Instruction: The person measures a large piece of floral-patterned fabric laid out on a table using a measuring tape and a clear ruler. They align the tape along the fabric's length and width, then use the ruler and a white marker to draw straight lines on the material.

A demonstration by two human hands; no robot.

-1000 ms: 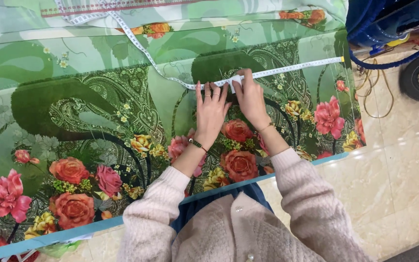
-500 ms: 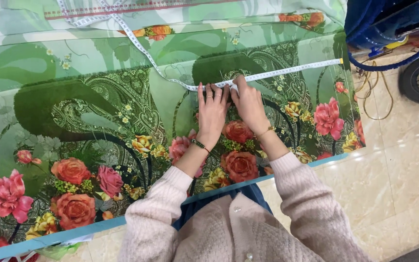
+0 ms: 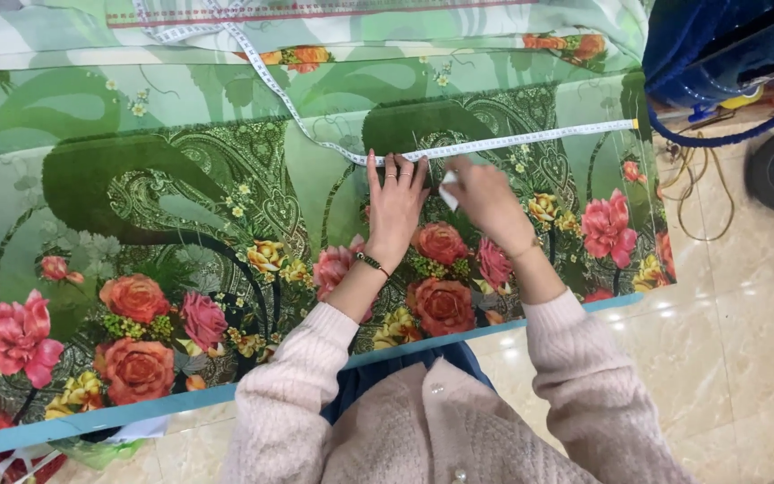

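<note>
Two hands are working on a green floral fabric (image 3: 181, 224) that is lying flat and spread out. The left hand (image 3: 396, 211) is pressing down with fingers extended, fingertips touching a white measuring tape (image 3: 512, 142) stretched across the cloth. Just right of it, the right hand (image 3: 485, 197) is pinching a small white piece, probably chalk (image 3: 448, 192), just below the tape.

No packages, labels, signs or screens show anywhere in the scene.
</note>
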